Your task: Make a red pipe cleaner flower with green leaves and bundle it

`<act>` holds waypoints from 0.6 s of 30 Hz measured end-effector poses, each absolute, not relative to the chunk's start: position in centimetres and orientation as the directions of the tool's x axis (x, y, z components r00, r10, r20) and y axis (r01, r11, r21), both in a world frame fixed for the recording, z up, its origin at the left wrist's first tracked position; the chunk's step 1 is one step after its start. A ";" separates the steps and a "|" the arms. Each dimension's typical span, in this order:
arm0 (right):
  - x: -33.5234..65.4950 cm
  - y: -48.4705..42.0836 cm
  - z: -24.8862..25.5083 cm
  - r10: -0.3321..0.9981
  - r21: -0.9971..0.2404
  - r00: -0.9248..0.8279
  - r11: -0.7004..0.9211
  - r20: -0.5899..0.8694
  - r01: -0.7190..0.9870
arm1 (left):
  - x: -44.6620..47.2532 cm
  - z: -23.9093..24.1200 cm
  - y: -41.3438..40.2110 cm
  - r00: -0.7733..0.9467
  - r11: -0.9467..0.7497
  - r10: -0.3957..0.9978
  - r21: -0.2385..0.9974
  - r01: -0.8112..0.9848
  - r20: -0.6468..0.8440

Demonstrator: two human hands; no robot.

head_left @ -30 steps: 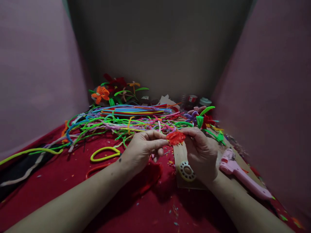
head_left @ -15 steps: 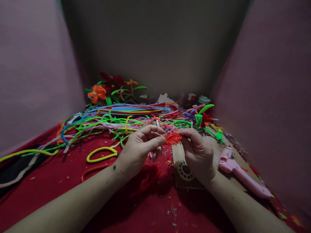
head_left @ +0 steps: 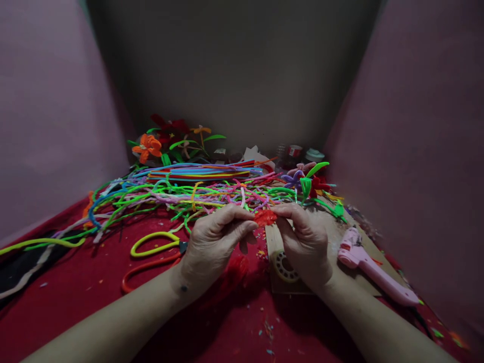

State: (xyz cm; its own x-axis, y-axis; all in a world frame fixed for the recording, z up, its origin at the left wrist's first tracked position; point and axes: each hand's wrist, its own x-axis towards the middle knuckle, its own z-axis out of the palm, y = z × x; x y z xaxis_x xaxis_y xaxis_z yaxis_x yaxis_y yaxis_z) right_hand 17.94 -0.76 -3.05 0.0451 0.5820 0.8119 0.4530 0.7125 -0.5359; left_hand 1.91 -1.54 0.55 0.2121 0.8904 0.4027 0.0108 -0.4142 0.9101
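Note:
Between my two hands is a small red fuzzy pipe-cleaner piece (head_left: 265, 218), flat and bunched. My left hand (head_left: 215, 237) pinches its left end between thumb and fingers. At its right end, my right hand (head_left: 304, 242) grips it the same way, with the lower fingers curled in. Below, on the red cloth (head_left: 212, 322), lies another red fuzzy piece (head_left: 236, 272), partly in shadow. Scissors with one yellow and one red handle loop (head_left: 155, 244) rest beside my left wrist, their blades hidden behind the hand.
Tangled coloured pipe cleaners (head_left: 162, 194) spread across the back, beside a straight bundle (head_left: 204, 171). Pipe-cleaner flowers (head_left: 147, 146) stand at the back left. A pink glue gun (head_left: 374, 272) lies on cardboard at right. A ring with holes (head_left: 284, 267) sits near my right hand.
My left hand has lowered slightly and turned, its fingers drawn closer together on the red piece. The whole view has shifted a little. Both hands keep hold of it.

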 end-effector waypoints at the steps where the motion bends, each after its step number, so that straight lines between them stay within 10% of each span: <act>1: 17.9 -0.8 -3.1 0.586 -0.541 0.046 0.712 0.809 0.448 | 1.9 0.5 -1.6 0.209 -0.422 0.888 0.907 0.011 0.410; 9: 17.6 -1.1 -2.8 0.689 -0.659 0.062 0.657 0.722 0.367 | 1.4 0.3 -1.0 0.243 -0.540 0.836 0.818 0.199 0.492; 18: 17.3 -1.3 -1.7 0.868 -0.840 0.092 0.437 0.487 0.322 | 0.3 -0.8 0.5 0.418 -0.794 0.600 0.442 0.418 0.682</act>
State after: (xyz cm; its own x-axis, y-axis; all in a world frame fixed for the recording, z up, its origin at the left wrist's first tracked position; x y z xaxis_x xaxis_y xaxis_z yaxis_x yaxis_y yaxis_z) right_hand 17.28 -1.31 -1.69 0.0925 0.8684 0.4872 0.3224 0.4369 -0.8398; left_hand 0.25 0.49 -0.83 0.4175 0.6001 0.6823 0.4183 -0.7935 0.4420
